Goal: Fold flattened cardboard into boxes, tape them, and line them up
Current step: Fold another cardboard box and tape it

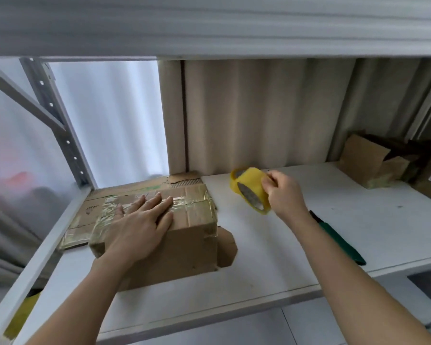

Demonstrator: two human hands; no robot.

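1. Shelf point(296, 245) space is shared by the folded box point(184, 245), which sits at its left end on flattened cardboard point(90, 210).
2. Box is pinned flat under the spread left hand point(139, 227); pressure should be kept on the taped seam.
3. Tape roll point(250, 191) is pinched by the right hand point(283, 192) just right of the box; the strip should be pulled taut, judging from this.

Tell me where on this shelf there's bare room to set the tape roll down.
Bare white shelf lies between the taped box and the green-handled knife, also behind the knife up to the back wall. Crowded: the left end, with flattened cardboard behind the box, and the far right corner's cardboard pile.
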